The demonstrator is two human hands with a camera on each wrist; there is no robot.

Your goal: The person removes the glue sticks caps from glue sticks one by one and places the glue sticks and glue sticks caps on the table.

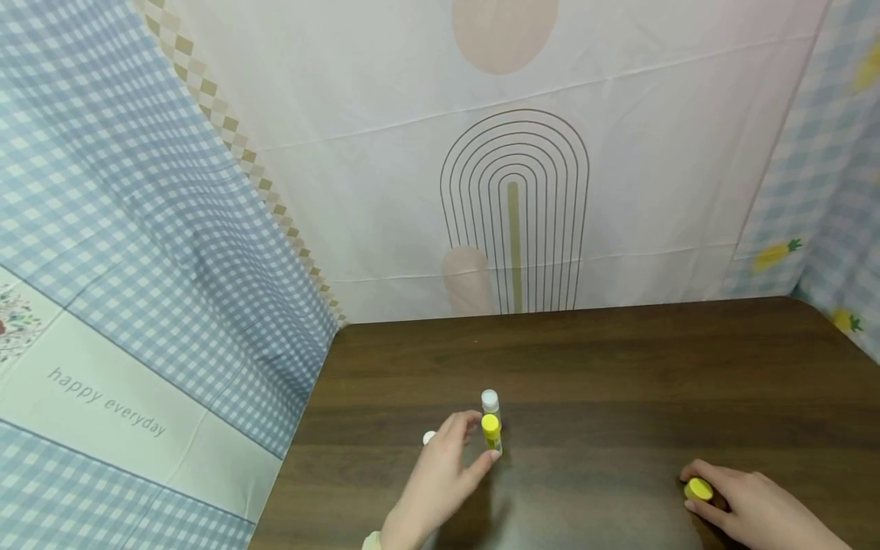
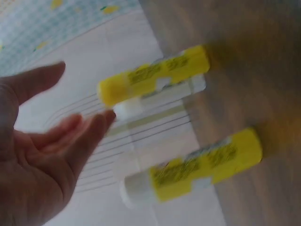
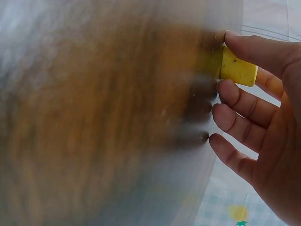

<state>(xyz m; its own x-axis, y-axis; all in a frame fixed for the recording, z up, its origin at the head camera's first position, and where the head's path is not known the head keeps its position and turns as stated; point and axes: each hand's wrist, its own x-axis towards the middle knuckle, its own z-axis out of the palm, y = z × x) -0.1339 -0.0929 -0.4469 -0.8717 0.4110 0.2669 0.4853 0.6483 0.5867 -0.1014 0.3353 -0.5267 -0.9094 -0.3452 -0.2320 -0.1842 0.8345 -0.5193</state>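
Note:
A yellow glue stick with a yellow cap (image 1: 491,434) stands upright on the table, close in front of a white glue stick (image 1: 490,400). My left hand (image 1: 440,477) is beside them, thumb and fingers spread apart on either side of the yellow one without gripping it. Another yellow glue stick with a white cap (image 2: 193,167) stands to the left of this hand; in the head view mostly its cap (image 1: 429,437) shows. Far to the right, my right hand (image 1: 749,500) holds a short yellow cap-like cylinder (image 3: 238,67) at the tabletop, between thumb and fingers.
The dark wooden table (image 1: 591,382) reaches back to a white cloth (image 1: 385,206) with printed arches. A blue checked curtain (image 1: 172,191) hangs along the left edge, and more checked cloth (image 1: 846,153) hangs on the right.

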